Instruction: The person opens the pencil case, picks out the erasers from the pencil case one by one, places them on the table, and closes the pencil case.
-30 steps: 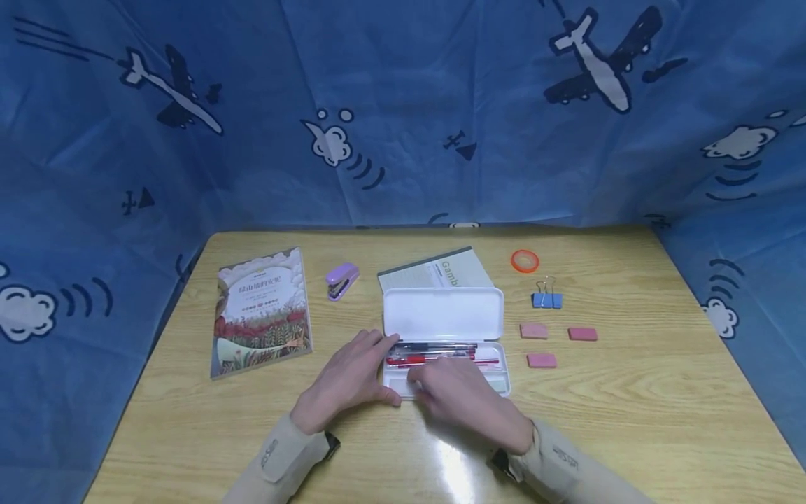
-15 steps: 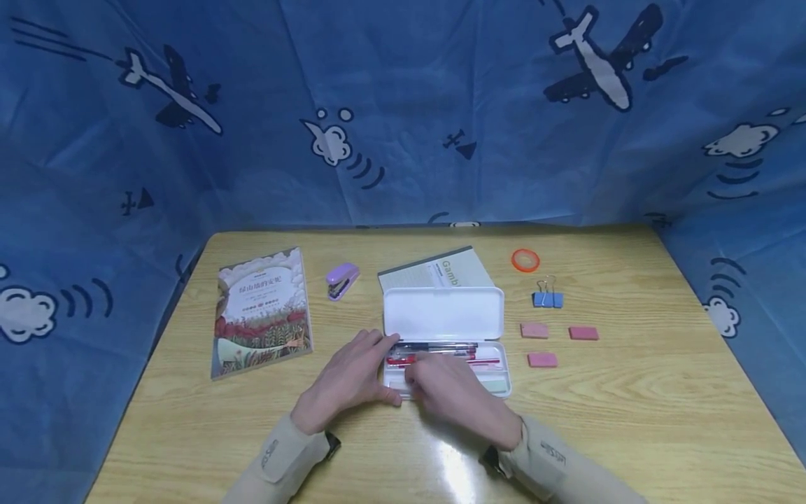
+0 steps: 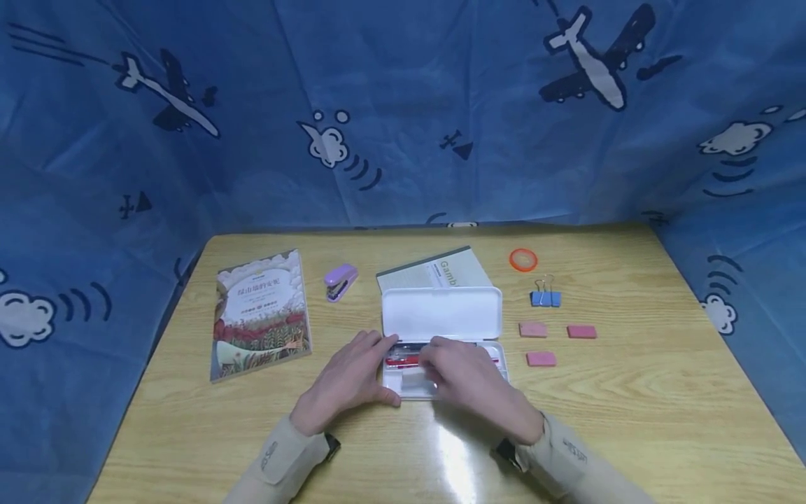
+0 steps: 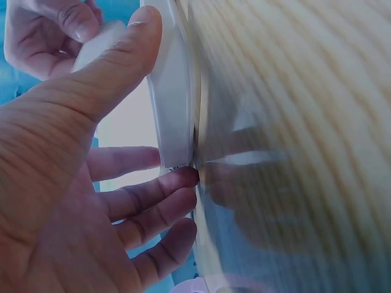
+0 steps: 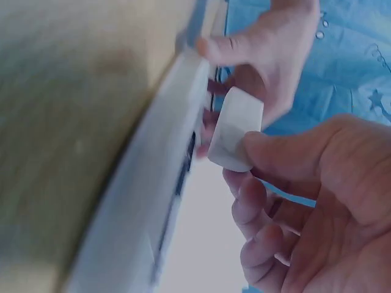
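Observation:
An open white pencil case (image 3: 442, 315) (image 4: 174, 116) (image 5: 131, 189) stands with its lid raised, holding several pens (image 3: 403, 361). My left hand (image 3: 346, 374) (image 4: 73, 177) (image 5: 275, 58) grips its left end, the thumb at the near edge and the fingertips around the far side. With thumb and fingertips, my right hand (image 3: 475, 385) (image 5: 317, 189) (image 4: 52, 33) pinches a small white block (image 5: 237, 125) (image 4: 104, 46) over the case's front compartment. The right hand covers part of the pens and the compartment in the head view.
Behind the case lies a notebook (image 3: 462, 266); a purple stapler (image 3: 341, 281) and a book (image 3: 261, 315) are to the left. On the right are three pink erasers (image 3: 541, 359), blue binder clips (image 3: 545, 299) and an orange ring (image 3: 522, 260).
My right hand has moved right along the case and slightly up, and the white block shows in its pinch. The left hand has stayed at the case's left end.

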The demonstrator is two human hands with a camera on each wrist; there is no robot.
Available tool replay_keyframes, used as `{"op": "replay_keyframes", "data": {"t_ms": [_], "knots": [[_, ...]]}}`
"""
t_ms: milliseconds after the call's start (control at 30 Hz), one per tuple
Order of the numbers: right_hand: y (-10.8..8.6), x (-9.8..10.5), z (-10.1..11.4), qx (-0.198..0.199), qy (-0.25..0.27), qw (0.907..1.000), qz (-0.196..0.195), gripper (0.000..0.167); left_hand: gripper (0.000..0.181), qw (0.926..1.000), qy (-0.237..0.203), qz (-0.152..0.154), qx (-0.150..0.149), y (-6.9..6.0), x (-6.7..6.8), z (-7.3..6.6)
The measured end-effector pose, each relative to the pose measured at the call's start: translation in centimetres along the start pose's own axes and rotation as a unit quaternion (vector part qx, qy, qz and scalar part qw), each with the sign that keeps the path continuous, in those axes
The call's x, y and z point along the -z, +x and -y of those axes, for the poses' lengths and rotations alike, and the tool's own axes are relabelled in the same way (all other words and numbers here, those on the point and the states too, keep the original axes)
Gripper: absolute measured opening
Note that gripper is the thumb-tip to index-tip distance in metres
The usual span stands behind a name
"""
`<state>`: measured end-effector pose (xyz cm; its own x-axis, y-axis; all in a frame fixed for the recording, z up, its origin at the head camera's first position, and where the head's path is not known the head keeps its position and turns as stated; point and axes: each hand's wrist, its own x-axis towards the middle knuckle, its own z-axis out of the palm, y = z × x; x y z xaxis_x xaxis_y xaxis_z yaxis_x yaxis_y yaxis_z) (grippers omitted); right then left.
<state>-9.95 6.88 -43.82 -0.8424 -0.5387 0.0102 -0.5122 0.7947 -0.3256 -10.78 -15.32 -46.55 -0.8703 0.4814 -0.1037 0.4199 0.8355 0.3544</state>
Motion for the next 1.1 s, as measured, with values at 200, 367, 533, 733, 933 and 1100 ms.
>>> {"op": "replay_keyframes", "data": {"t_ms": [200,367,533,733,933,1100], "knots": [[-1.2,1.9,-2.2,-0.035,-0.007,0.9992,-0.019,0.018,0.109,0.9999,-0.005,0.008,0.010,0.1,0.1,-0.1],[-2.8,3.0,-4.9,-0.045,0.004,0.9979,-0.046,0.021,0.108,0.9997,-0.010,0.014,0.017,0.1,0.0,-0.1],[-4.8,4.2,-8.1,-0.083,0.009,0.9942,-0.067,0.021,0.108,0.9996,-0.013,0.017,0.020,0.2,0.1,-0.2],[-7.4,5.6,-12.2,-0.147,0.001,0.9870,-0.066,0.014,0.109,0.9996,-0.012,0.017,0.020,0.3,0.0,-0.2],[-10.2,6.5,-15.9,-0.202,0.000,0.9787,-0.036,0.018,0.109,0.9997,-0.009,0.012,0.018,0.2,-0.1,-0.2],[-11.9,6.6,-18.3,-0.225,0.000,0.9744,-0.004,0.015,0.109,0.9997,-0.008,0.010,0.021,0.2,-0.1,-0.2]]}}
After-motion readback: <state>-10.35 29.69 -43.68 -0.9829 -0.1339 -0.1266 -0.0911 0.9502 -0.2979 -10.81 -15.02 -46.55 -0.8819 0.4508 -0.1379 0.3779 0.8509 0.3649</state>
